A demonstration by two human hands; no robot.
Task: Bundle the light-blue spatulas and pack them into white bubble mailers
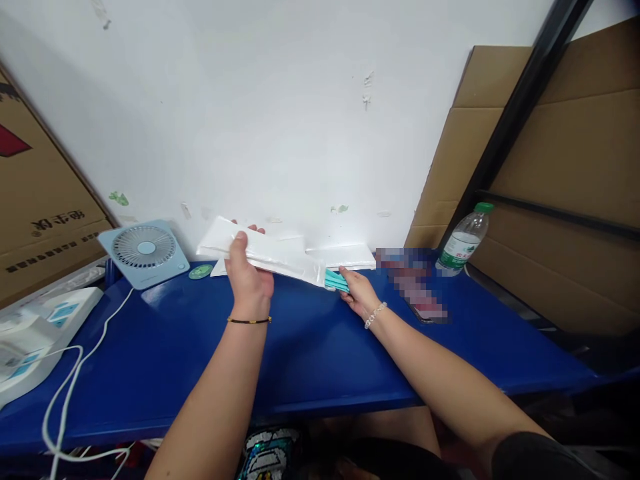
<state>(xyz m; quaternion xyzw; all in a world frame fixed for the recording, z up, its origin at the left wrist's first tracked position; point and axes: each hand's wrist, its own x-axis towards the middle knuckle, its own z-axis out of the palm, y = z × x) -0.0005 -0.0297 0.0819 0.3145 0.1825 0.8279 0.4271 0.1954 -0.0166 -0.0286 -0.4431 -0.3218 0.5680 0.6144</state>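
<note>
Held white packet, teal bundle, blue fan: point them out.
Held white packet (286, 257): head view, middle of its visible face.
Teal bundle (336, 281): head view, exposed part.
Blue fan (147, 248): head view, central hub.

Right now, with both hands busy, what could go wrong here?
The turquoise pieces stick out of the end of the white packet, with the right hand gripping them; they might bend or spill if tugged unevenly. The left hand could crease the packet by squeezing hard. The white cable hangs over the front edge of the blue table, so a snag might drag the fan.
</note>
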